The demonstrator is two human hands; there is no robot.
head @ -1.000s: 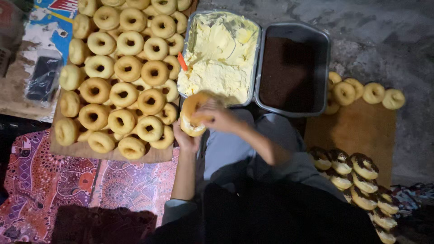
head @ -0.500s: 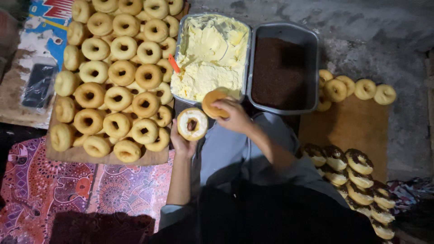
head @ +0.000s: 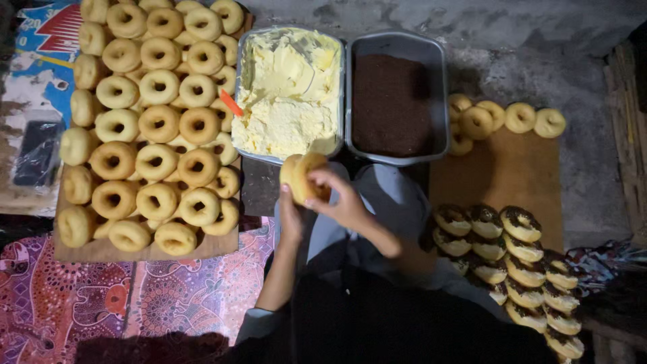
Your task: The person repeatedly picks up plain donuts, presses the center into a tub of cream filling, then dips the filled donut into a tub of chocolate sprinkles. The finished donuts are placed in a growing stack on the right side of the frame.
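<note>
1. Doughnut (head: 301, 176), plain and golden, sits between both hands just below the near edge of the cream tray, above the person's lap.
2. Left hand (head: 291, 217) is closed around the doughnut's lower left side, fingers pointing up toward the trays.
3. Right hand (head: 342, 199) grips the same doughnut from the right, fingers curled over its top edge and thumb beneath.
4. Metal tray of pale yellow buttercream (head: 290, 91) lies straight ahead of the hands; its surface is rough and scooped.
5. An orange handle (head: 230, 102) pokes out at the cream tray's left rim; what tool it belongs to cannot be told.
6. Second metal tray (head: 396, 98), touching the first on its right, holds dark brown chocolate sprinkles.
7. Wooden board (head: 101, 251) to the left carries a crowded heap of plain ring doughnuts (head: 151, 121), stacked in overlapping rows.
8. Another board (head: 502, 172) on the right bears a few plain doughnuts (head: 505, 118) along its far edge.
9. Finished doughnuts (head: 512, 259), topped with cream and dark sprinkles, stand in overlapping rows at the lower right, near the right elbow.
10. Patterned pink and purple cloth (head: 135, 303) covers the floor at lower left, under the near edge of the big board.
11. Dark phone (head: 37, 154) rests at the far left, well apart from the hands.
</note>
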